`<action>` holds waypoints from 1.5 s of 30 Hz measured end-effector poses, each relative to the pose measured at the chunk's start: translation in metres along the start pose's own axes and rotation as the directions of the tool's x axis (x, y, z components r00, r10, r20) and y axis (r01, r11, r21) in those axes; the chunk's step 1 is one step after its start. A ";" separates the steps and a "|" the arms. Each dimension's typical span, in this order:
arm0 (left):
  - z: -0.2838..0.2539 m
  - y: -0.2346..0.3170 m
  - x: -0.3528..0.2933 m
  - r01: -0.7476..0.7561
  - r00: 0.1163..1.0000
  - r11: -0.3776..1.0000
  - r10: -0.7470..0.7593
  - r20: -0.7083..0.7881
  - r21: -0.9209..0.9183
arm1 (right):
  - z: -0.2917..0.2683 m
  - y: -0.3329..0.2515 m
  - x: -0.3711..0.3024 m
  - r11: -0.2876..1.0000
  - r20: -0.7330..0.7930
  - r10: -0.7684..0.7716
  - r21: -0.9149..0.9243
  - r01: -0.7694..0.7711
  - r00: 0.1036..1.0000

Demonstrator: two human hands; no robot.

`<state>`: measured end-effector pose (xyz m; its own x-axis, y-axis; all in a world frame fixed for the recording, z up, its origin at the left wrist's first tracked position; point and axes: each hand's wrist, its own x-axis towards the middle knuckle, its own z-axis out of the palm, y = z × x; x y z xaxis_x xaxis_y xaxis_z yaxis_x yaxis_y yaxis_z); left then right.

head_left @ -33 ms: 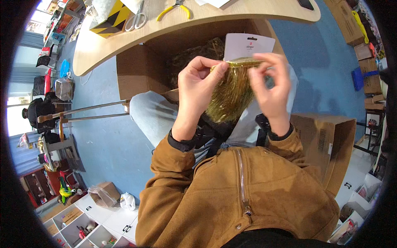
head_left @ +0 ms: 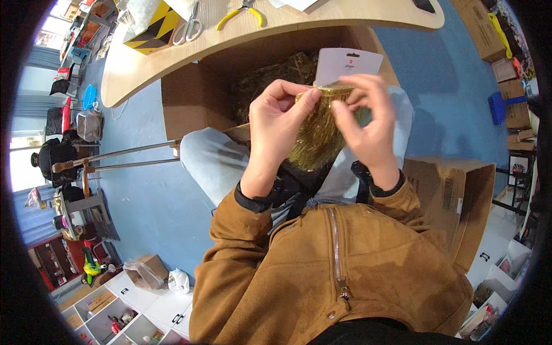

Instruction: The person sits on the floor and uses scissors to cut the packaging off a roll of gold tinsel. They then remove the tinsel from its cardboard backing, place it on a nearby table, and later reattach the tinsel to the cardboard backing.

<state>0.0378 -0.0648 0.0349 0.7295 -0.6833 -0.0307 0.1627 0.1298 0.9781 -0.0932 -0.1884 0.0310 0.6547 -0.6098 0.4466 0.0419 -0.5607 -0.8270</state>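
Note:
Between thumb and fingers, my left hand [head_left: 277, 118] pinches the upper edge of a bunch of shiny gold tinsel [head_left: 315, 141]. The strands hang down over my lap. My right hand [head_left: 371, 118] is at the right side of the same upper edge, thumb and forefinger apart, its fingertips somewhat blurred. Whether its fingers touch the tinsel is hard to make out. Just beyond my fingers a white header card [head_left: 339, 64] with a hang slot stands up; its lower edge is hidden by the hands and tinsel.
Under the desk [head_left: 132, 66], an open cardboard box [head_left: 184, 100] holds dark, shiny material. Scissors [head_left: 188, 29], yellow-handled pliers [head_left: 241, 16] and a black-and-yellow striped box [head_left: 152, 34] lie on top. Another cardboard box [head_left: 440, 192] stands right of me; metal poles [head_left: 126, 151] reach toward my left knee.
My right hand has moved left along the tinsel's upper edge, nearer my left hand. The white card has tilted slightly. My left hand has stayed nearly in place, still pinching.

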 end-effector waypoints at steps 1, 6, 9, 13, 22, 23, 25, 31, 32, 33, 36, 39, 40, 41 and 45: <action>0.004 0.002 -0.003 0.004 1.000 0.999 -0.004 0.002 0.037 | 0.003 -0.003 0.000 0.991 0.031 -0.058 -0.115 0.062 0.998; 0.011 0.010 -0.011 -0.078 0.992 0.989 0.064 0.107 0.129 | 0.011 -0.004 0.000 0.997 0.001 -0.080 0.015 0.080 0.997; 0.016 0.011 -0.012 -0.125 0.983 0.980 0.101 0.152 0.154 | 0.015 0.000 -0.003 0.984 -0.091 0.000 0.180 0.017 0.996; 0.018 0.014 -0.011 -0.126 0.978 0.972 0.089 0.190 0.196 | 0.015 0.005 -0.004 0.978 -0.116 0.028 0.208 -0.003 0.993; 0.006 0.002 0.011 0.065 0.957 0.992 -0.093 0.274 0.111 | -0.026 0.014 -0.008 0.822 -0.053 0.258 0.537 -0.191 0.965; 0.006 -0.002 0.016 0.085 0.949 0.991 -0.113 0.294 0.105 | -0.033 0.018 -0.010 0.778 -0.042 0.299 0.589 -0.218 0.953; 0.011 -0.014 0.026 0.094 0.936 0.990 -0.125 0.328 0.109 | -0.047 0.028 -0.013 0.718 -0.031 0.356 0.649 -0.252 0.934; 0.043 -0.067 0.052 0.170 0.893 0.965 -0.236 0.383 0.197 | -0.094 0.062 -0.040 0.573 -0.049 0.549 0.749 -0.333 0.834; 0.049 -0.078 0.055 0.176 0.885 0.961 -0.250 0.394 0.214 | -0.100 0.070 -0.046 0.561 -0.065 0.582 0.754 -0.342 0.811; 0.054 -0.090 0.058 0.188 0.876 0.955 -0.268 0.400 0.228 | -0.107 0.079 -0.051 0.547 -0.078 0.612 0.761 -0.350 0.787; 0.072 -0.126 0.065 0.194 0.866 0.933 -0.309 0.394 0.304 | -0.123 0.108 -0.069 0.491 -0.074 0.675 0.788 -0.371 0.734; 0.087 -0.158 0.064 0.367 0.804 0.898 -0.437 0.404 0.241 | -0.133 0.140 -0.087 0.407 -0.076 0.735 0.844 -0.349 0.674; 0.092 -0.166 0.062 0.378 0.811 0.903 -0.429 0.399 0.202 | -0.136 0.150 -0.093 0.406 -0.072 0.742 0.840 -0.361 0.666; 0.097 -0.173 0.059 0.406 0.814 0.898 -0.440 0.379 0.172 | -0.139 0.159 -0.097 0.404 -0.070 0.748 0.836 -0.370 0.660; 0.105 -0.185 0.059 0.438 0.817 0.888 -0.458 0.350 0.139 | -0.149 0.181 -0.116 0.404 -0.038 0.769 0.802 -0.440 0.638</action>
<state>-0.0190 -0.2044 -0.1264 0.2892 -0.8695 -0.4005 0.3710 -0.2839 0.8842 -0.2743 -0.3026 -0.1197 0.4215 -0.8413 -0.3386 0.3342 0.4912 -0.8044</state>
